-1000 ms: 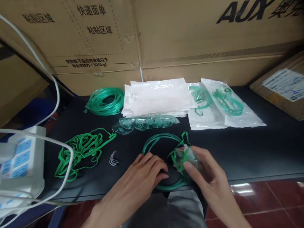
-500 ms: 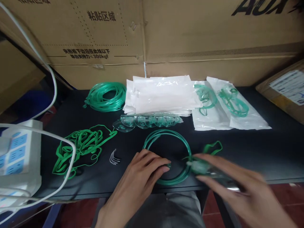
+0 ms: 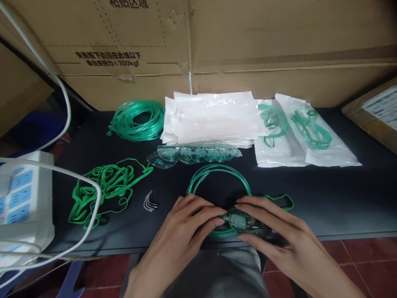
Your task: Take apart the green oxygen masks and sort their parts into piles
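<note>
A clear green oxygen mask (image 3: pixel 259 227) lies under my right hand (image 3: pixel 282 231), which is closed around its sides. The mask's pale connector (image 3: pixel 238 222) points left between my hands. My left hand (image 3: pixel 192 223) is closed in a pinch on the end of the green tubing (image 3: pixel 222 169), right at the connector's tip. Whether the tube end is seated on the connector cannot be made out. Most of the tubing lies in a round coil on the black table. From beyond my right fingers a green elastic strap (image 3: pixel 287 198) loops out; part of the mask is hidden by the hand.
Behind my hands lie a row of nested clear masks (image 3: pixel 194 154), white packets (image 3: pixel 217 118), two bagged mask sets (image 3: pixel 313 132) and a large tubing coil (image 3: pixel 136 120). Green straps (image 3: pixel 105 186), thin metal strips (image 3: pixel 149 203) and a power strip (image 3: pixel 27 194) are at left.
My right hand has brought the mask left, so its connector now meets the tube end at my left fingertips. My left hand has barely moved. The view has tilted slightly down.
</note>
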{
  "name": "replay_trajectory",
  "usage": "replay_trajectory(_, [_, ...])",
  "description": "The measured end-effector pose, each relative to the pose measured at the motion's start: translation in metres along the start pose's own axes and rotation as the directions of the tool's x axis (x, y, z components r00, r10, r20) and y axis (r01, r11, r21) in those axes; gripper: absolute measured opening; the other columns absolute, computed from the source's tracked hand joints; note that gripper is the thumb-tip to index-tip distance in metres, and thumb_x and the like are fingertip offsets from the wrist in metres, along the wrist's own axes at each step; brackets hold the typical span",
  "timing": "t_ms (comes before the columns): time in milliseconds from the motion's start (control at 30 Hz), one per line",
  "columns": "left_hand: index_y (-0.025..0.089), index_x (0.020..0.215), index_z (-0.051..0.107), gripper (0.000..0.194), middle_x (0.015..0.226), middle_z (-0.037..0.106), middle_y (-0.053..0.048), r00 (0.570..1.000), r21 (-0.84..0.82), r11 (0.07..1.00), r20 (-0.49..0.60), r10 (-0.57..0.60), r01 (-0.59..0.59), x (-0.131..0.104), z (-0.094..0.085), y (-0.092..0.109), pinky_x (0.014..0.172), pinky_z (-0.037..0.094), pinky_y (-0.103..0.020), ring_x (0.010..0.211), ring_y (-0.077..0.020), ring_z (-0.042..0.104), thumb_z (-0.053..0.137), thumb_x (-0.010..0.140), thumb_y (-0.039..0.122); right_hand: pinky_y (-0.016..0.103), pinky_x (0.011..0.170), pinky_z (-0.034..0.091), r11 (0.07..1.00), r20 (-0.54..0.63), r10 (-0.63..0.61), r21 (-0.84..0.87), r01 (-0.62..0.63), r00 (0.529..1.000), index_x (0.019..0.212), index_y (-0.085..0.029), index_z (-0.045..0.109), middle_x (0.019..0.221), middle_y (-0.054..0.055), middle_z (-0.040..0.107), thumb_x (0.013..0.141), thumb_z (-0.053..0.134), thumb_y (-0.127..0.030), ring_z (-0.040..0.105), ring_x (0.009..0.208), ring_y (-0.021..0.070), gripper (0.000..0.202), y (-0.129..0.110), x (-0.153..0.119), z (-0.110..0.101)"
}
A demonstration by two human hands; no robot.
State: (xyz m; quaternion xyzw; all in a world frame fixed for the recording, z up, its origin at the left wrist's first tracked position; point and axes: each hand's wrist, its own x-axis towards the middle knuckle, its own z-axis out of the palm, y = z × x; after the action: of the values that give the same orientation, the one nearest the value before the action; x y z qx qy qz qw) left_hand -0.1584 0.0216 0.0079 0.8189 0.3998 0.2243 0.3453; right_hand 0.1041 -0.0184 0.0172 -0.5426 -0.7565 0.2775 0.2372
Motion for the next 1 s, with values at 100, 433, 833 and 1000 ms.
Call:
replay_trajectory(100, [0.036,0.133,0.064,0.024,0.119,0.072,0.004,1.000,0.010,1.000,0.000,-0.008,0.008,-0.001,0.000,0.001,0.098,0.039,-0.037,0.109,-0.0192,0.061,0.055,0.113,0.025,0.028,0.102,0.062,0.999,0.016,-0.020,-0.031,0.021,1.000,0.142,-0.039,0.063,0.145,0.004,0.067,0.102,0.071,-0.039,0.072,0.128,0.0230,0.041,-0.001,0.001,0.001])
replay_trajectory(433, [0.036,0.131,0.063,0.025,0.119,0.070,0.007,0.999,-0.004,0.999,0.019,-0.033,0.033,-0.002,0.002,0.003,0.100,0.034,-0.035,0.109,-0.0165,0.060,0.058,0.112,0.021,0.027,0.102,0.061,0.998,0.035,-0.062,-0.012,0.062,0.997,0.146,-0.037,0.059,0.138,0.004,0.072,0.098,0.067,-0.018,0.072,0.127,0.0203,0.051,-0.005,0.005,0.005])
replay_trajectory(833, [0.036,0.131,0.063,0.024,0.118,0.069,0.005,0.999,-0.013,0.999,-0.004,-0.039,0.039,-0.002,0.005,0.004,0.097,0.034,-0.035,0.107,-0.0166,0.061,0.056,0.113,0.022,0.032,0.102,0.062,0.998,0.162,-0.027,-0.053,0.036,0.986,0.156,-0.040,0.047,0.149,0.007,0.064,0.093,0.059,-0.011,0.068,0.133,0.0241,0.070,0.005,-0.001,0.005])
replay_trajectory(1000, [0.036,0.131,0.062,0.024,0.118,0.069,0.006,0.999,-0.008,0.999,-0.029,-0.042,0.041,-0.002,0.007,0.001,0.099,0.034,-0.035,0.107,-0.0159,0.061,0.057,0.113,0.022,0.023,0.088,0.065,0.999,0.173,0.010,-0.050,-0.001,0.985,0.155,-0.039,0.047,0.159,0.009,0.050,0.098,0.055,-0.014,0.069,0.130,0.0212,0.063,-0.006,0.001,0.000])
